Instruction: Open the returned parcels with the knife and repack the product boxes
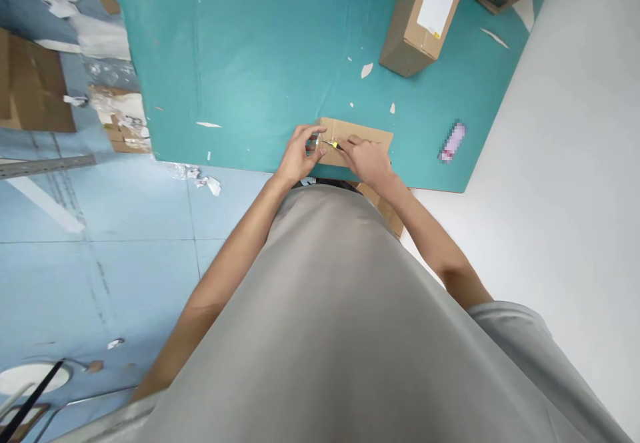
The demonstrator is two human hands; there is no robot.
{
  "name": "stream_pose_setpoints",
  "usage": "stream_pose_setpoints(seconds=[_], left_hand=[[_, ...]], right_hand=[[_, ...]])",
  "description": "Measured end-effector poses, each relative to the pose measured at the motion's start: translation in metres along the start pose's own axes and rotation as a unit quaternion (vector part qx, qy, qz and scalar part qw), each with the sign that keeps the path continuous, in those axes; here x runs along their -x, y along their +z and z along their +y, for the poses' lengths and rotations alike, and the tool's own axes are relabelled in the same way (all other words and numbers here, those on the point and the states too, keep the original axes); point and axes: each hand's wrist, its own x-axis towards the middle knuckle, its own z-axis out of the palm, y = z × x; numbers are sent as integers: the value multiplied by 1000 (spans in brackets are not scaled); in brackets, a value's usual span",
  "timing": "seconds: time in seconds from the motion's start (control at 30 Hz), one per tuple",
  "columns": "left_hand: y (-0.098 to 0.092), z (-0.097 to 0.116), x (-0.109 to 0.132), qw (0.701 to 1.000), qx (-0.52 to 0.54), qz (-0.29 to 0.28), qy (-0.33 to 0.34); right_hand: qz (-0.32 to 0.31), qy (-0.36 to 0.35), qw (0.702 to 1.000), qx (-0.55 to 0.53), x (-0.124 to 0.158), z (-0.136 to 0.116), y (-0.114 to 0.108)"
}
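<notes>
A small, flat piece of cardboard (370, 134) lies at the near edge of the teal table, close against my body. My right hand (369, 161) is closed round a yellow and black utility knife (337, 145), its blade pointing left over the cardboard. At the cardboard's left end, my left hand (299, 153) grips the edge, thumb on the near side and index finger on the far side. Something clear and shiny, perhaps tape, shows between those fingers. The right palm hides part of the cardboard.
A tall cardboard box (411, 48) with a white label stands at the table's back right. Paper scraps (367, 70) and a blurred pink item (453, 141) lie on the teal tabletop (240, 56). Left on the floor are a brown carton (37, 86) and packing waste.
</notes>
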Motion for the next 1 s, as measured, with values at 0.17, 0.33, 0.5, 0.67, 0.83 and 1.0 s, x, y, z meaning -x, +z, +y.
stream_pose_setpoints(seconds=[0.17, 0.33, 0.5, 0.67, 0.83, 1.0], left_hand=[[3, -4, -1, 1000, 11, 9, 11], [2, -4, 0, 1000, 16, 10, 7], [1, -2, 2, 1000, 7, 6, -9], [-2, 1, 5, 999, 2, 14, -35], [-3, 7, 7, 997, 6, 37, -69], [-3, 11, 11, 993, -3, 66, -93]], right_hand=[[-10, -1, 1000, 14, 1, -1, -4], [-14, -18, 999, 32, -2, -5, -12], [-22, -34, 998, 39, -12, -9, -16], [-11, -39, 999, 35, -18, -1, -7], [-19, 30, 999, 33, 9, 54, 7], [20, 83, 996, -9, 53, 133, 36]])
